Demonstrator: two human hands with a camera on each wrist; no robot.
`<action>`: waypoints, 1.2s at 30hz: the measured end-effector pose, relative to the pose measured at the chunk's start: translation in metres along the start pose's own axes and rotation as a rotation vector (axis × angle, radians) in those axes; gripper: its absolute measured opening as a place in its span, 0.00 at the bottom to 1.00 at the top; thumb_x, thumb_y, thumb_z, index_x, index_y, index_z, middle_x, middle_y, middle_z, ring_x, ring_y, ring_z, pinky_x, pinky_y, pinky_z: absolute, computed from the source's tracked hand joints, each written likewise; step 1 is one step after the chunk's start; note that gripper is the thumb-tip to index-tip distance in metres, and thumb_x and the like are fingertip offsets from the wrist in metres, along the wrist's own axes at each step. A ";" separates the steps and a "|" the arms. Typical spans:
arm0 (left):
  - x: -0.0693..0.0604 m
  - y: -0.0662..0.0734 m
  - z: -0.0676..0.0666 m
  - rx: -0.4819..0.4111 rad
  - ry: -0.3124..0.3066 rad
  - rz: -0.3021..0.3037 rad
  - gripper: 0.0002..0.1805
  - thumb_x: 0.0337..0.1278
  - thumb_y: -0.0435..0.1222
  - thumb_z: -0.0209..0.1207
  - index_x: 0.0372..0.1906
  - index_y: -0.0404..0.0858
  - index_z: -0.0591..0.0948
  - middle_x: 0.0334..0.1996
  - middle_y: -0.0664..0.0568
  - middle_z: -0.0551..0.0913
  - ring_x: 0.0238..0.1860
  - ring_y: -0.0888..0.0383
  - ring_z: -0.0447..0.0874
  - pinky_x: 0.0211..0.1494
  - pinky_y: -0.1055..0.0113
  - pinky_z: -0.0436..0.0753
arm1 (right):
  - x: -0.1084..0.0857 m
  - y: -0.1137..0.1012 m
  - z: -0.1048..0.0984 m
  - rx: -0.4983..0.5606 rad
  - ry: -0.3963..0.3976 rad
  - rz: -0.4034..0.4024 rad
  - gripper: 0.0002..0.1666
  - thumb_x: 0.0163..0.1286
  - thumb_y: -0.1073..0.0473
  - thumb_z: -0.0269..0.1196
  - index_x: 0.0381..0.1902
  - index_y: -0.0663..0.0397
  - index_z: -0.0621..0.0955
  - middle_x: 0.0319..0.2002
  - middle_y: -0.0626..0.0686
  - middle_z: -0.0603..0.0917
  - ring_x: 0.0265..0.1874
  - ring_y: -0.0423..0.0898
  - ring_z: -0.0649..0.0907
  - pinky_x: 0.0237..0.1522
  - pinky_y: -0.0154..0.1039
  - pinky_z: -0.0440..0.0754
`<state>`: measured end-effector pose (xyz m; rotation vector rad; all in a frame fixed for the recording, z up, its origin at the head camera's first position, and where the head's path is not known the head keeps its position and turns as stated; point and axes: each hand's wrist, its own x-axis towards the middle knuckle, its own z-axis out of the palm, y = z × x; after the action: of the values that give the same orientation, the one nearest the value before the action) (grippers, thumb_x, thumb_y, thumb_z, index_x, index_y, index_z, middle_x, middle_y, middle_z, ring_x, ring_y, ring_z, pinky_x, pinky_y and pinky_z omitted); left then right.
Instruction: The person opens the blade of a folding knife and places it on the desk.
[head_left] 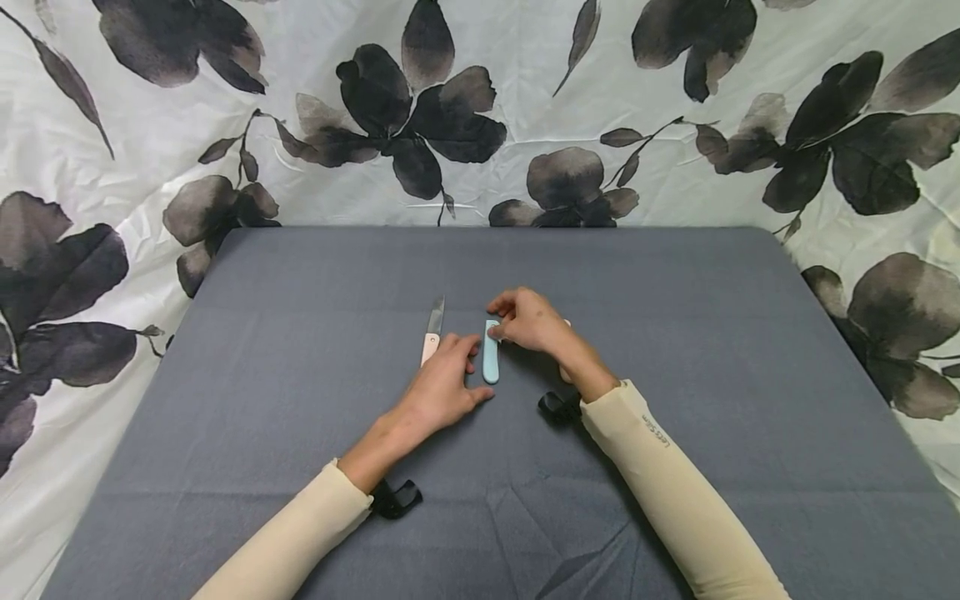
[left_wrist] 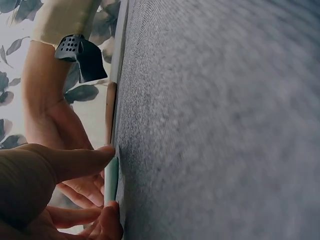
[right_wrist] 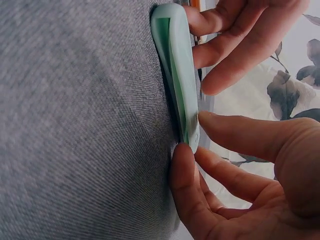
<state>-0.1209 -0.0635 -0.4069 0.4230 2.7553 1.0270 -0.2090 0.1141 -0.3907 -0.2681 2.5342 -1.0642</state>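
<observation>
A light blue folding knife (head_left: pixel 491 363) lies upright in the head view, its blade folded into the handle slot, as the right wrist view of the knife (right_wrist: pixel 186 75) shows. My right hand (head_left: pixel 531 321) pinches its far end between thumb and fingertip. On the left side, my left hand (head_left: pixel 444 385) rests with relaxed fingers by the handle, thumb near the close end; the left wrist view has the knife (left_wrist: pixel 111 181) between its thumb and fingers. A pink-handled knife (head_left: pixel 431 345) with its blade out lies left, partly behind my left hand.
A pale pink object (head_left: pixel 566 375) lies partly hidden under my right wrist. Grey cloth covers the table (head_left: pixel 300 275), and a floral sheet (head_left: pixel 285 50) hangs behind its far edge. Black straps are on both wrists.
</observation>
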 end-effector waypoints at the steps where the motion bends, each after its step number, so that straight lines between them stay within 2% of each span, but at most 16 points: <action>1: 0.000 0.000 0.001 0.004 -0.001 -0.001 0.41 0.54 0.38 0.77 0.72 0.35 0.73 0.56 0.45 0.77 0.48 0.55 0.81 0.50 0.60 0.82 | -0.001 0.000 0.000 0.001 -0.003 -0.001 0.23 0.69 0.62 0.70 0.60 0.61 0.83 0.46 0.61 0.85 0.32 0.46 0.85 0.34 0.35 0.83; 7: 0.002 0.002 0.003 0.018 0.001 -0.012 0.43 0.54 0.39 0.77 0.73 0.34 0.72 0.54 0.44 0.76 0.44 0.55 0.79 0.46 0.61 0.81 | -0.004 0.001 0.000 -0.005 -0.005 -0.006 0.18 0.69 0.62 0.71 0.55 0.61 0.85 0.39 0.58 0.87 0.28 0.44 0.83 0.32 0.35 0.81; 17: 0.004 0.002 0.004 0.008 0.011 0.001 0.37 0.58 0.35 0.74 0.71 0.35 0.73 0.52 0.44 0.77 0.41 0.56 0.78 0.44 0.61 0.80 | -0.006 0.003 0.001 0.018 0.000 -0.026 0.17 0.68 0.61 0.71 0.54 0.59 0.84 0.39 0.57 0.85 0.28 0.45 0.82 0.32 0.36 0.81; 20: 0.004 0.001 0.003 -0.027 0.017 0.004 0.36 0.58 0.31 0.73 0.71 0.35 0.73 0.52 0.44 0.78 0.42 0.56 0.78 0.45 0.62 0.80 | -0.008 0.004 0.001 0.073 0.006 -0.051 0.18 0.68 0.63 0.70 0.54 0.60 0.83 0.41 0.58 0.84 0.30 0.45 0.83 0.32 0.37 0.83; 28: 0.007 -0.001 0.002 -0.137 0.057 0.041 0.38 0.54 0.24 0.72 0.71 0.32 0.72 0.52 0.41 0.81 0.45 0.53 0.82 0.49 0.63 0.82 | -0.011 0.006 0.003 0.304 0.014 -0.094 0.22 0.66 0.71 0.69 0.58 0.65 0.81 0.45 0.62 0.82 0.33 0.44 0.85 0.38 0.44 0.90; 32: 0.007 -0.001 0.001 -0.187 0.088 0.064 0.38 0.53 0.22 0.72 0.71 0.31 0.72 0.51 0.40 0.81 0.44 0.52 0.83 0.49 0.63 0.83 | -0.011 0.007 0.003 0.413 0.006 -0.100 0.25 0.66 0.74 0.68 0.61 0.67 0.80 0.45 0.63 0.80 0.33 0.43 0.85 0.40 0.44 0.91; 36: 0.006 -0.001 0.000 -0.212 0.104 0.074 0.38 0.54 0.23 0.71 0.72 0.30 0.71 0.52 0.38 0.80 0.44 0.51 0.84 0.47 0.63 0.84 | -0.013 0.009 0.002 0.478 -0.008 -0.098 0.28 0.65 0.75 0.68 0.64 0.66 0.78 0.46 0.63 0.79 0.33 0.43 0.85 0.42 0.44 0.91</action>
<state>-0.1269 -0.0620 -0.4078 0.4536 2.6970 1.3797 -0.1971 0.1233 -0.3949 -0.2619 2.1900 -1.6551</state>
